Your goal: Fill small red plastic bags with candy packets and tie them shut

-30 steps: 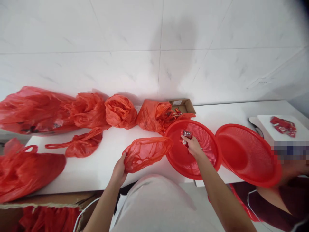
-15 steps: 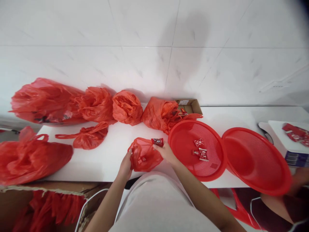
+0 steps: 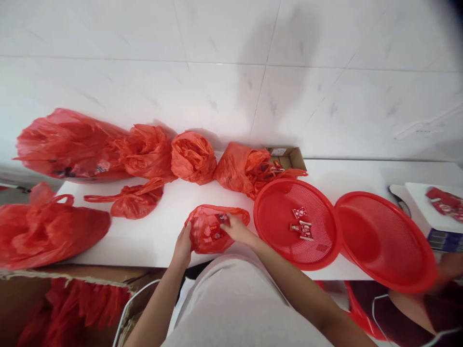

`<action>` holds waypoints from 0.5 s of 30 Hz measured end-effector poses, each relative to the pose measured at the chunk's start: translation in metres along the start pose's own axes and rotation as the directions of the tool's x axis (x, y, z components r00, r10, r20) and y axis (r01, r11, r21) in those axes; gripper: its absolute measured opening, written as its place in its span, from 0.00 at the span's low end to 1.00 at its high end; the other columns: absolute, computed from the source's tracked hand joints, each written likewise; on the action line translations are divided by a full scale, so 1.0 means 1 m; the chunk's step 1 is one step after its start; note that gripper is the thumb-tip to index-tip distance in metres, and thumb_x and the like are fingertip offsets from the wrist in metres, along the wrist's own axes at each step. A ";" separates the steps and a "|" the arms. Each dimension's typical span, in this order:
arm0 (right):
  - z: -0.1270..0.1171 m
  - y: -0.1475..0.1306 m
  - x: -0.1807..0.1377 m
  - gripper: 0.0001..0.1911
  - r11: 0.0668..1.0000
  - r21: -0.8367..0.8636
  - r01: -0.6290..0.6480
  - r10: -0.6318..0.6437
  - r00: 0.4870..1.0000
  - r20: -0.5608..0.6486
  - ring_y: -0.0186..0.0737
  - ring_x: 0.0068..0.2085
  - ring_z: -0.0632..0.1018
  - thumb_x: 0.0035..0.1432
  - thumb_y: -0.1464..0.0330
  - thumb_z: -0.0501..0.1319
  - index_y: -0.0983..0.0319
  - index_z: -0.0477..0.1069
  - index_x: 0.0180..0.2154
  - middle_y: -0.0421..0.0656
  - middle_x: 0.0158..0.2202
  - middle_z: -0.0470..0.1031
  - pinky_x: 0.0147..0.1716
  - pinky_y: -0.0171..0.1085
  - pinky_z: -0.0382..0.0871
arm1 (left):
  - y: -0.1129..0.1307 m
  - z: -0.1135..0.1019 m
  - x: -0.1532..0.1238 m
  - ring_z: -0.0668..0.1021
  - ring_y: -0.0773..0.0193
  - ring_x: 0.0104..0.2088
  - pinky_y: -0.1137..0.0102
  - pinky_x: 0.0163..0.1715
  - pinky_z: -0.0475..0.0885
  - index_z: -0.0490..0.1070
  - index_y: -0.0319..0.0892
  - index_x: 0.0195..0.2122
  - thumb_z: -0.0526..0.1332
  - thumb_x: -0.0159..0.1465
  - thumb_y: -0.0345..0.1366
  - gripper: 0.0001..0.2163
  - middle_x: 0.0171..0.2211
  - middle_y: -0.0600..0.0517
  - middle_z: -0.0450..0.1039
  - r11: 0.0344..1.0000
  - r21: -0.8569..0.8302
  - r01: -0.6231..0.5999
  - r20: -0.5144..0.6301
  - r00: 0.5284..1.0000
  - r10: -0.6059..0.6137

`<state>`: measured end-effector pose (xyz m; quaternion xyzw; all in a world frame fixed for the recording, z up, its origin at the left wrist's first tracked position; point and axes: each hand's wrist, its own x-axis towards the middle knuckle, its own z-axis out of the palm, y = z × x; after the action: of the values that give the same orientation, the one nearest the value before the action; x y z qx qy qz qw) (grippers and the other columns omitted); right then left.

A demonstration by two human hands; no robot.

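Observation:
In front of me a red plastic bag (image 3: 202, 240) lies on the white table with its mouth spread. My left hand (image 3: 183, 241) is closed on the bag's left rim. Over the right side of the mouth, my right hand (image 3: 237, 228) pinches a small red and dark wrapped packet (image 3: 222, 219); its fingertips are inside the rim. Below that packet, other small red items show inside the bag, too small to name. To the right stands a red mesh basket (image 3: 275, 231) holding a few small red-and-white packets (image 3: 304, 230).
Filled red bags (image 3: 193, 156) line the wall, with a small tied bag (image 3: 135, 202) before them. Behind the basket sits a cardboard box (image 3: 296, 156). A second red basket (image 3: 394, 241) tilts at right beside another person's hand (image 3: 450, 270). Below left, a carton (image 3: 72, 272) holds red bags.
My right hand has moved left and down into the bag's mouth with the packet. The bag's opening is wider now, and more red items show inside. My left hand has shifted slightly left.

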<state>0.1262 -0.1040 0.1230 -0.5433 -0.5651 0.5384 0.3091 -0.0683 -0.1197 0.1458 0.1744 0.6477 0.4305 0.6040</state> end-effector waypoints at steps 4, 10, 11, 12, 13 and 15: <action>0.000 -0.012 -0.012 0.27 0.987 -0.139 0.083 -0.083 0.997 0.006 0.44 0.55 0.71 0.50 0.71 0.64 0.55 0.67 0.53 0.42 0.55 0.71 0.56 0.43 0.63 | -0.001 -0.003 0.005 0.78 0.57 0.49 0.66 0.46 0.74 0.74 0.44 0.48 0.59 0.64 0.46 0.16 0.50 0.46 0.76 0.999 0.019 -0.032 -0.011 0.999 0.032; -0.106 0.014 -0.025 0.19 0.908 -0.391 -0.153 -0.012 0.922 -0.388 0.45 0.56 0.69 0.65 0.65 0.47 0.58 0.62 0.56 0.49 0.57 0.67 0.54 0.46 0.63 | -0.002 -0.009 0.005 0.80 0.62 0.41 0.69 0.41 0.75 0.73 0.46 0.50 0.62 0.61 0.45 0.18 0.45 0.48 0.78 0.995 0.088 -0.046 -0.018 0.999 0.047; -0.130 0.027 -0.031 0.21 0.875 -0.426 -0.229 0.018 0.896 -0.444 0.48 0.58 0.67 0.65 0.64 0.48 0.60 0.60 0.58 0.53 0.58 0.64 0.55 0.48 0.62 | -0.002 -0.009 0.005 0.80 0.62 0.41 0.69 0.41 0.75 0.73 0.46 0.50 0.63 0.61 0.45 0.18 0.45 0.48 0.78 0.995 0.092 -0.041 -0.015 0.999 0.043; -0.151 0.042 -0.039 0.25 0.833 -0.457 -0.312 0.058 0.871 -0.488 0.54 0.59 0.65 0.62 0.63 0.52 0.62 0.59 0.59 0.57 0.59 0.63 0.54 0.52 0.61 | -0.002 -0.009 0.005 0.80 0.62 0.41 0.69 0.41 0.75 0.73 0.46 0.50 0.63 0.60 0.44 0.18 0.46 0.48 0.78 0.995 0.097 -0.036 -0.013 0.999 0.038; -0.169 0.057 -0.049 0.29 0.749 -0.511 -0.422 0.116 0.842 -0.526 0.58 0.59 0.65 0.59 0.61 0.57 0.62 0.58 0.60 0.59 0.59 0.61 0.52 0.54 0.62 | -0.001 -0.009 0.005 0.80 0.61 0.42 0.69 0.41 0.75 0.73 0.46 0.50 0.64 0.60 0.44 0.18 0.46 0.48 0.77 0.994 0.101 -0.036 -0.014 0.999 0.038; -0.190 0.087 -0.070 0.35 0.594 -0.581 -0.557 0.207 0.803 -0.558 0.65 0.55 0.68 0.51 0.59 0.63 0.62 0.60 0.60 0.63 0.58 0.60 0.45 0.55 0.65 | 0.000 -0.007 0.005 0.79 0.60 0.44 0.69 0.43 0.74 0.74 0.46 0.49 0.64 0.60 0.43 0.17 0.47 0.48 0.77 0.993 0.106 -0.051 -0.021 0.998 0.054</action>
<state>0.3435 -0.1331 0.1005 -0.8358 -0.5113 0.1906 0.0609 -0.0762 -0.1187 0.1422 0.2180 0.6716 0.4135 0.5748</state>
